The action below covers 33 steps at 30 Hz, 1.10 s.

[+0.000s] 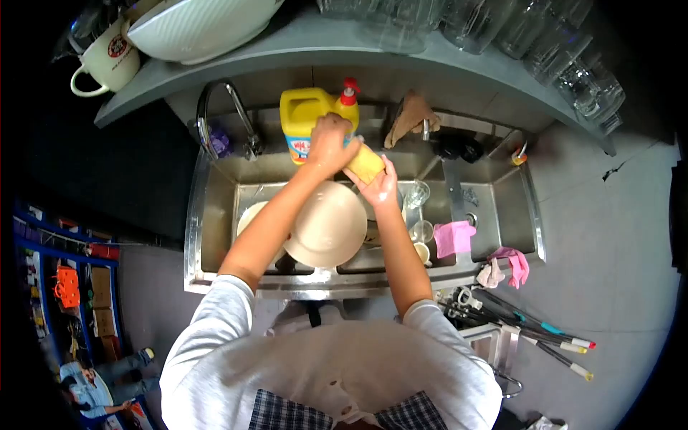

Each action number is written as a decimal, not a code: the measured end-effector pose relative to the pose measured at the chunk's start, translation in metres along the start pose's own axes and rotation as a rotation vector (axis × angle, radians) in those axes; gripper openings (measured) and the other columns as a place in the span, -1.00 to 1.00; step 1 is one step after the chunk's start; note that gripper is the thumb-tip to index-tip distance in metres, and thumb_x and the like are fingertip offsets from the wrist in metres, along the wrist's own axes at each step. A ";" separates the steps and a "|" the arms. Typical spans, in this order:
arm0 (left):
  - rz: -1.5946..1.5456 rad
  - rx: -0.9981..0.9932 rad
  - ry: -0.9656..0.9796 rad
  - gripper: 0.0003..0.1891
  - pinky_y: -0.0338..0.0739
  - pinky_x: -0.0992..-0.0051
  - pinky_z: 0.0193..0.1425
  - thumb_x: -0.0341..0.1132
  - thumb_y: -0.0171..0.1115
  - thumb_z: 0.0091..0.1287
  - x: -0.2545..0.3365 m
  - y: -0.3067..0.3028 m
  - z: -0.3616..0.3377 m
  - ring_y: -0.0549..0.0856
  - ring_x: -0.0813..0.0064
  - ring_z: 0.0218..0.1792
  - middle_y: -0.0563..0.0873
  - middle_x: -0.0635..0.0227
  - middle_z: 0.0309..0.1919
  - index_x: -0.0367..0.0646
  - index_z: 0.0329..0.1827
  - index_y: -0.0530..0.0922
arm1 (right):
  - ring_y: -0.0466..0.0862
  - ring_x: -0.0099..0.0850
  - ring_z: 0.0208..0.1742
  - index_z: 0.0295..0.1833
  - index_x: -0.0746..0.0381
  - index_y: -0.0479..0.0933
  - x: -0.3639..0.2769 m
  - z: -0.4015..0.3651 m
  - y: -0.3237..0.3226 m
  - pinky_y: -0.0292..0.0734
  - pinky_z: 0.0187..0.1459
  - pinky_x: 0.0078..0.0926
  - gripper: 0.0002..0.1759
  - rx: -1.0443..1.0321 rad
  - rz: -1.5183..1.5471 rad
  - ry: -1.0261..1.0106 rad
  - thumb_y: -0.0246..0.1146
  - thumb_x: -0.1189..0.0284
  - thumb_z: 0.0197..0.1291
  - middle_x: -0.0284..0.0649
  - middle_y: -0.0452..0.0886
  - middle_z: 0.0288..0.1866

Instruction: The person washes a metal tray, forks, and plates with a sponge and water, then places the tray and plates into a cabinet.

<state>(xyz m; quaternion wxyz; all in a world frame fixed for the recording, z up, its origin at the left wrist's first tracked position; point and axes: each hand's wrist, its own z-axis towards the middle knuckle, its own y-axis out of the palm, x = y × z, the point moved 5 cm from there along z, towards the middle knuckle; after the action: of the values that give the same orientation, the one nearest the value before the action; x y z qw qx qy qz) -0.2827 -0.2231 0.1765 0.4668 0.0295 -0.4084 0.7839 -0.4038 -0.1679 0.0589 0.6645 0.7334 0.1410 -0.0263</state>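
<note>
In my right hand (382, 188) is a yellow sponge (367, 165), gripped between thumb and fingers over the sink. My left hand (331, 147) is up against the front of a yellow jug (301, 107) with a red pump top (350, 87). Its fingers are curled and its thumb side comes close to the sponge; what they hold, if anything, is hidden. Below my forearms a large pale plate (330, 229) lies in the steel sink (222, 208), with another plate (251, 215) partly under my left arm.
Glasses (417, 193) and a small cup (421, 252) stand right of my right forearm. A pink cloth (454, 238) hangs over the divider, pink gloves (512, 265) over the front edge. Two taps rise behind. A shelf (322, 57) with glassware and bowls overhangs the back. Another person (89, 387) is at lower left.
</note>
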 end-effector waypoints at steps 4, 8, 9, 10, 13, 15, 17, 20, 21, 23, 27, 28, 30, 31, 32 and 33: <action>0.153 -0.097 -0.101 -0.73 0.48 0.11 0.03 -0.17 0.26 0.15 -0.051 0.014 0.093 0.58 0.06 -0.01 0.64 0.07 -0.13 -0.14 -0.19 0.62 | 0.32 0.06 0.38 0.28 0.36 0.32 -0.026 0.032 0.029 0.17 0.37 0.20 -0.39 -0.081 0.169 -0.083 -0.03 0.21 0.20 0.03 0.40 0.33; 0.314 -0.585 -0.097 -0.45 0.30 0.21 0.35 -0.13 0.14 0.23 -0.101 0.071 0.135 0.41 0.02 0.30 0.43 -0.05 0.27 -0.14 0.29 0.40 | 0.35 -0.02 0.38 0.31 0.23 0.32 -0.041 0.073 0.054 0.18 0.37 0.16 -0.40 -0.085 0.163 -0.127 -0.09 0.15 0.21 -0.08 0.38 0.36; 0.196 -0.790 -0.208 -0.43 0.26 0.24 0.39 -0.14 0.13 0.24 -0.106 0.080 0.136 0.38 0.06 0.33 0.40 -0.06 0.30 -0.16 0.32 0.37 | 0.35 -0.03 0.37 0.31 0.22 0.32 -0.040 0.081 0.058 0.19 0.36 0.16 -0.40 -0.054 0.156 -0.149 -0.09 0.14 0.22 -0.09 0.38 0.36; 0.103 -0.704 -0.194 -0.45 0.26 0.25 0.39 -0.15 0.12 0.26 -0.125 0.100 0.134 0.40 0.07 0.32 0.42 -0.05 0.29 -0.17 0.31 0.38 | 0.36 -0.03 0.37 0.31 0.22 0.32 -0.041 0.091 0.058 0.21 0.35 0.16 -0.39 -0.023 0.145 -0.170 -0.09 0.13 0.22 -0.09 0.38 0.36; -0.090 -0.532 -0.150 -0.50 0.28 0.27 0.37 -0.18 0.08 0.30 -0.167 0.152 0.130 0.42 0.08 0.29 0.46 -0.04 0.26 -0.18 0.29 0.40 | 0.42 -0.10 0.32 0.27 0.19 0.37 -0.047 0.113 0.057 0.30 0.31 -0.05 -0.41 0.008 0.116 -0.289 -0.10 0.09 0.23 -0.13 0.44 0.30; -0.030 -0.552 -0.167 -0.51 0.26 0.26 0.38 -0.19 0.04 0.34 -0.127 0.115 0.129 0.42 0.08 0.29 0.46 -0.02 0.27 -0.17 0.31 0.39 | 0.44 -0.14 0.30 0.25 0.17 0.40 -0.051 0.122 0.045 0.32 0.29 -0.16 -0.42 0.100 0.121 -0.466 -0.10 0.08 0.24 -0.15 0.47 0.27; 0.006 -0.507 -0.173 -0.52 0.22 0.26 0.40 -0.19 0.00 0.37 -0.107 0.092 0.130 0.40 0.09 0.31 0.45 0.01 0.29 -0.15 0.33 0.37 | 0.46 -0.18 0.27 0.26 0.18 0.40 -0.052 0.124 0.045 0.31 0.30 -0.22 -0.42 0.085 0.110 -0.553 -0.11 0.09 0.24 -0.17 0.49 0.24; -0.121 -0.426 -0.187 -0.51 0.17 0.30 0.43 -0.17 -0.03 0.40 -0.109 0.086 0.132 0.36 0.15 0.34 0.43 0.04 0.30 -0.13 0.36 0.35 | 0.43 -0.19 0.30 0.29 0.22 0.37 -0.039 0.133 0.062 0.24 0.36 -0.24 -0.43 0.025 0.130 -0.650 -0.15 0.13 0.28 -0.16 0.47 0.25; -0.183 -0.468 -0.219 -0.52 0.15 0.31 0.44 -0.16 -0.05 0.41 -0.106 0.080 0.129 0.35 0.18 0.35 0.42 0.06 0.31 -0.13 0.36 0.35 | 0.44 -0.20 0.29 0.27 0.23 0.38 -0.029 0.142 0.061 0.24 0.35 -0.26 -0.44 0.072 0.136 -0.684 -0.15 0.15 0.30 -0.16 0.48 0.24; -0.263 -0.498 -0.210 -0.52 0.13 0.34 0.45 -0.16 -0.06 0.43 -0.101 0.090 0.129 0.32 0.22 0.37 0.41 0.08 0.32 -0.12 0.37 0.34 | 0.45 -0.23 0.27 0.24 0.23 0.39 -0.023 0.156 0.048 0.26 0.33 -0.29 -0.48 0.177 0.153 -0.776 -0.14 0.17 0.32 -0.17 0.48 0.22; -0.317 -0.410 -0.250 -0.52 0.08 0.38 0.47 -0.12 -0.08 0.45 -0.113 0.085 0.115 0.29 0.26 0.39 0.39 0.10 0.34 -0.09 0.37 0.34 | 0.49 -0.29 0.18 0.20 0.23 0.40 -0.010 0.144 0.066 0.32 0.24 -0.32 -0.54 0.236 0.100 -0.836 -0.10 0.21 0.33 -0.20 0.50 0.15; -0.347 -0.387 -0.283 -0.52 0.07 0.38 0.47 -0.10 -0.09 0.45 -0.113 0.087 0.116 0.29 0.26 0.39 0.39 0.10 0.34 -0.09 0.37 0.35 | 0.49 -0.30 0.16 0.19 0.23 0.40 -0.011 0.147 0.065 0.34 0.22 -0.33 -0.56 0.233 0.125 -0.832 -0.09 0.22 0.33 -0.21 0.51 0.14; -0.391 -0.440 -0.336 -0.52 0.09 0.41 0.46 -0.14 0.02 0.42 -0.117 0.090 0.114 0.32 0.30 0.37 0.42 0.13 0.32 -0.10 0.35 0.36 | 0.50 -0.29 0.15 0.19 0.24 0.39 -0.007 0.149 0.060 0.35 0.20 -0.33 -0.55 0.221 0.160 -0.832 -0.09 0.23 0.32 -0.20 0.51 0.13; -0.425 -0.448 -0.332 -0.52 0.10 0.42 0.45 -0.16 0.08 0.39 -0.115 0.086 0.115 0.34 0.32 0.35 0.43 0.15 0.31 -0.11 0.34 0.37 | 0.50 -0.28 0.16 0.20 0.25 0.39 -0.007 0.147 0.061 0.35 0.21 -0.33 -0.54 0.205 0.170 -0.841 -0.09 0.23 0.32 -0.19 0.51 0.14; -0.458 -0.457 -0.329 -0.51 0.11 0.44 0.45 -0.19 0.13 0.36 -0.107 0.077 0.117 0.35 0.35 0.34 0.44 0.18 0.30 -0.13 0.33 0.37 | 0.50 -0.26 0.17 0.21 0.26 0.38 -0.008 0.146 0.063 0.35 0.21 -0.32 -0.53 0.188 0.181 -0.854 -0.10 0.22 0.31 -0.18 0.50 0.14; -0.506 -0.451 -0.294 -0.49 0.12 0.45 0.44 -0.23 0.20 0.32 -0.098 0.064 0.117 0.37 0.38 0.33 0.46 0.20 0.29 -0.14 0.32 0.38 | 0.49 -0.24 0.17 0.22 0.27 0.37 -0.008 0.146 0.063 0.35 0.22 -0.31 -0.51 0.195 0.242 -0.835 -0.10 0.22 0.30 -0.16 0.50 0.15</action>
<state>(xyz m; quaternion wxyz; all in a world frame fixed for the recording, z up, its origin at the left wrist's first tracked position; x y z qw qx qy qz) -0.3154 -0.3853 0.1727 0.5768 0.1384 -0.6134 0.5214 -0.3745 -0.3173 0.1051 0.5905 0.7304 -0.2293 -0.2555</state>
